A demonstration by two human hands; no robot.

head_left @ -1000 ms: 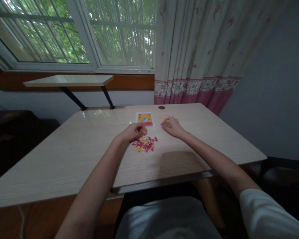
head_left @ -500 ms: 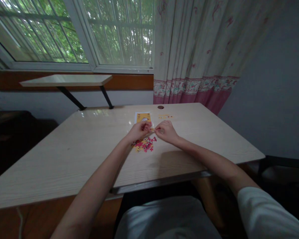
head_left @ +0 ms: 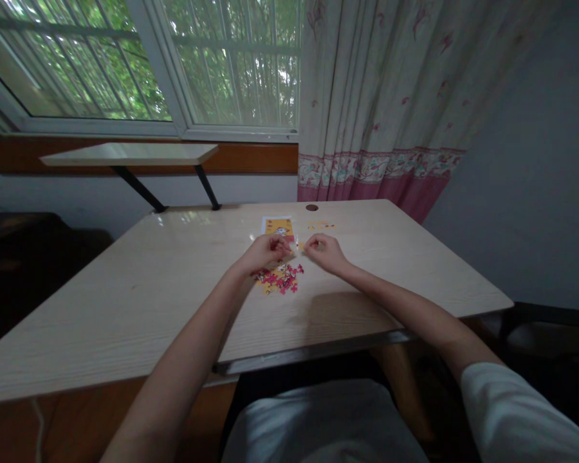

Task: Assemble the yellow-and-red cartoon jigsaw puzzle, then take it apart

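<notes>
My left hand (head_left: 266, 252) is closed above a loose pile of jigsaw puzzle pieces (head_left: 280, 280) in red, yellow and white. A small pale puzzle piece (head_left: 293, 247) shows at its fingertips. Just to the right, my right hand (head_left: 326, 253) pinches a yellow puzzle piece (head_left: 302, 246) between thumb and forefinger. A narrow gap separates the two hands. Behind my left hand lies a yellow picture card (head_left: 276, 226) with a white character on it, its lower part hidden by the fingers. Several small yellow and dark pieces (head_left: 321, 226) lie in rows beyond my right hand.
The pale wooden table (head_left: 174, 289) has a round cable hole (head_left: 311, 208) near its back edge. A raised shelf (head_left: 130, 154) on black legs stands at the back left. Behind the table are a barred window and a patterned curtain (head_left: 376, 116).
My hands, which met at the fingertips, have moved slightly apart. A yellow piece now shows separately at my right fingertips, and a pale one at my left.
</notes>
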